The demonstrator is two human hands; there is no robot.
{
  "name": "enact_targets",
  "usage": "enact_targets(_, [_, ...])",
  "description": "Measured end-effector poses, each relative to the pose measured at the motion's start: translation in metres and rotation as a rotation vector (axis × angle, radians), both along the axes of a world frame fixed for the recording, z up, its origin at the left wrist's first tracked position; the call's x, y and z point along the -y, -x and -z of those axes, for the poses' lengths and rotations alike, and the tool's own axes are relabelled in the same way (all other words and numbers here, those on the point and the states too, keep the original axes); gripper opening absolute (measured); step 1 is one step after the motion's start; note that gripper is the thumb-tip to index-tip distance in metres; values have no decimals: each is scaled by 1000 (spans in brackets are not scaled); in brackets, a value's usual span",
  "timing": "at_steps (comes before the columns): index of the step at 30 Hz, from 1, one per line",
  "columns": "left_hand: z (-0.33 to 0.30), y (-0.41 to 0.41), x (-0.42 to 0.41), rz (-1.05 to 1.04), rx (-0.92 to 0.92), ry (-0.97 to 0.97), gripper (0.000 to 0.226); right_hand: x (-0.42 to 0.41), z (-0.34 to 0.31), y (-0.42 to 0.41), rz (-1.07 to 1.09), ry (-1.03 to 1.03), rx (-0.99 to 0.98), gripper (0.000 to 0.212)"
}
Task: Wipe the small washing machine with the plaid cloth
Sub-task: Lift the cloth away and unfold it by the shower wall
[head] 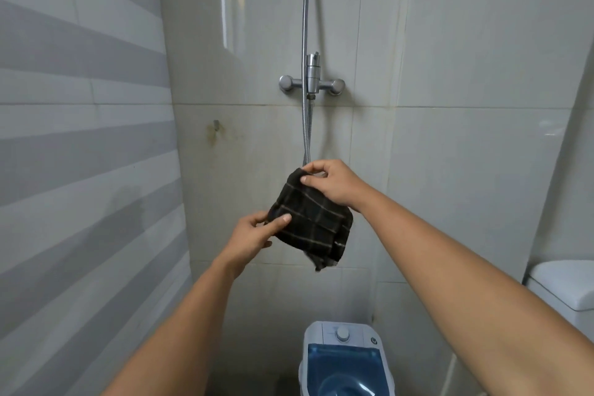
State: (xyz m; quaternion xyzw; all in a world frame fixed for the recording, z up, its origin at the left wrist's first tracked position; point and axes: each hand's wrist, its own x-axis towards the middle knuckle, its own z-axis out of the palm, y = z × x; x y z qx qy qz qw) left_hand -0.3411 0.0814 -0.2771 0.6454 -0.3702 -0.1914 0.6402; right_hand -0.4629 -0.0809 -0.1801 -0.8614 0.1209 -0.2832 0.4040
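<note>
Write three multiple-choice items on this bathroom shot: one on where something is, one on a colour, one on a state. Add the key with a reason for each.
1. Where is the small washing machine?
A. at the bottom of the view, below the hands
B. on the toilet tank
C. hanging from the shower tap

2. What colour is the plaid cloth?
A. white with red lines
B. dark with thin light lines
C. plain yellow

3. How is the cloth held?
A. lying on the machine
B. by the left hand alone
C. in the air, by both hands

Key: 1 A, it stands against the wall under the arms. 2 B, pale stripes cross dark fabric. 3 C, the left hand pinches the lower edge and the right hand the top.
</note>
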Motion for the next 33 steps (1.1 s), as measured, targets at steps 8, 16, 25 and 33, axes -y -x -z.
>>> enact_targets(8, [-22, -18, -1, -78, 208, 59, 45, -2, -28, -10, -94, -179, 91, 17])
enact_targets(16, [-60, -47, -11, 98, 159, 59, 25, 25, -47, -14, 28, -192, 64, 17])
enact_targets(25, [-117, -75, -5, 267, 170, -194, 40, 39, -45, -25, 114, -208, -119, 35])
enact_targets(33, [-128, -105, 8, 196, 362, -174, 23, 36, -14, -67, -349, -357, -395, 28])
